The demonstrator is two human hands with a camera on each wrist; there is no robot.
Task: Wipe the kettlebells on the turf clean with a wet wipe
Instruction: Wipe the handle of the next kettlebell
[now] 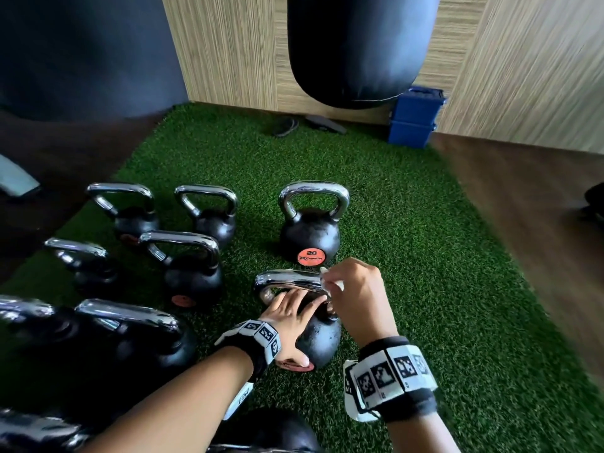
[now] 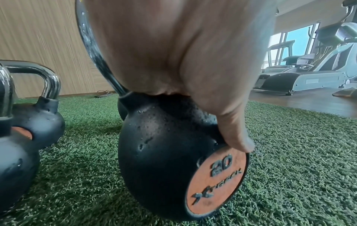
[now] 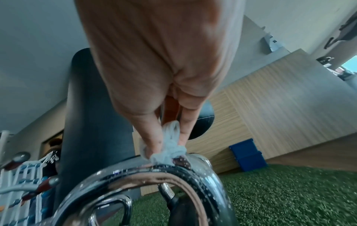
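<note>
Left hand [image 2: 179, 50] resting on black kettlebell [image 2: 160, 152], thumb at its orange "20" disc [image 2: 218, 182], green turf [image 2: 289, 152]

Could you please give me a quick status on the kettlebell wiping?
Left hand steadies black chrome-handled kettlebell. Right hand pinches crumpled white wet wipe on its handle. Nothing obstructing.

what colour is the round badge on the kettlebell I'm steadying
Orange, with a dark 20 on it; the badge on the kettlebell shows best in the left wrist view.

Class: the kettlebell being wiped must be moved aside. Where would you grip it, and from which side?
Grip the chrome handle of the kettlebell, coming from above: the loop stands open on top, while the round black body gives fingers no purchase. The left hand must first lift off.
</note>
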